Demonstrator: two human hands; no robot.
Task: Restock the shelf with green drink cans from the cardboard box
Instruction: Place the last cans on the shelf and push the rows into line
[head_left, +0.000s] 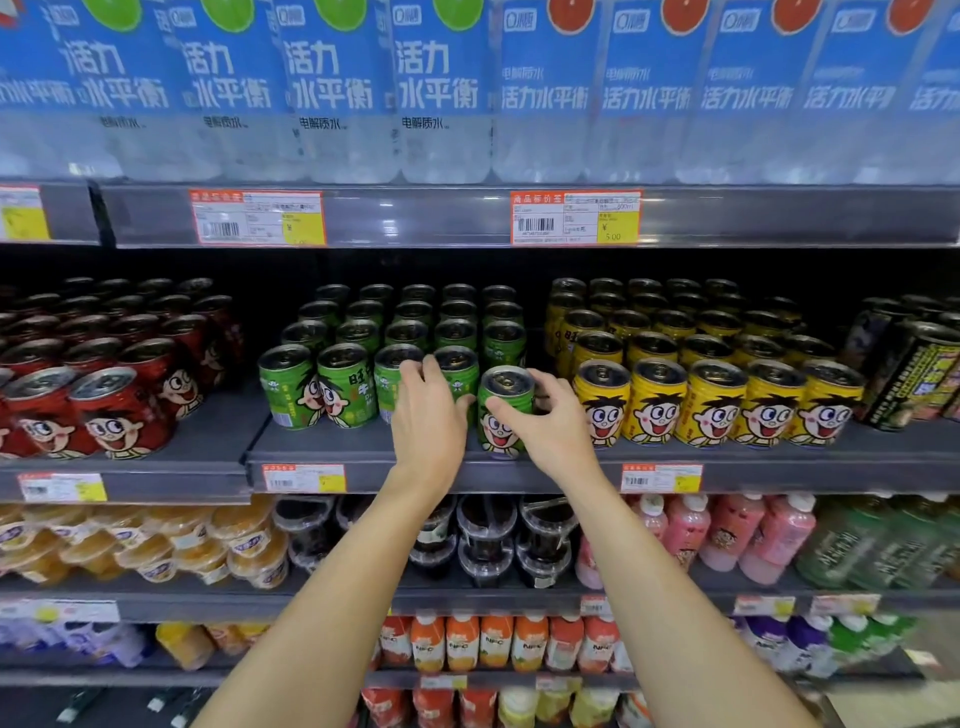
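1. Green can at the front edge of the shelf: the right hand holds it, thumb on the near face, fingers curled round the far side. It stands forward of the green row, out of line with it
2. The left hand lies with fingers fairly straight and close together over the tops of the neighbouring green cans, thumb touching the held can; it grips nothing that I can see
3. Risk: the can sits close to the shelf lip, so a loose release could tip it off
4. Risk: pushing it back may knock the yellow cans just beside it, or jam against the green row behind
5. Not visible: the cardboard box, and the right fingertips behind the can
6. The left palm hides the row's fourth can face; the far rows are dark, so the remaining gaps cannot be judged
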